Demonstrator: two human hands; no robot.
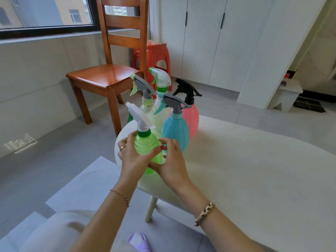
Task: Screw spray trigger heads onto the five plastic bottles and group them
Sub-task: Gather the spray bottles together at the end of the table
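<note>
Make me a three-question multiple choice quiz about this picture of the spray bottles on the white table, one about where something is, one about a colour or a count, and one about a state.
1. Where does the pink bottle stand?
A. At the group's far right, behind the blue bottle
B. On the wooden chair
C. In the person's hands

2. How many bottles carry a trigger head?
A. Three
B. Four
C. Five

3. What are the hands doing?
A. Both rest flat on the table
B. Both hold the green bottle
C. One lifts the blue bottle

Answers:
1 A: the pink bottle, with its black trigger, stands behind the blue bottle on the table.
2 C: all five show a trigger head.
3 B: the left hand and right hand curl round the green bottle.
</note>
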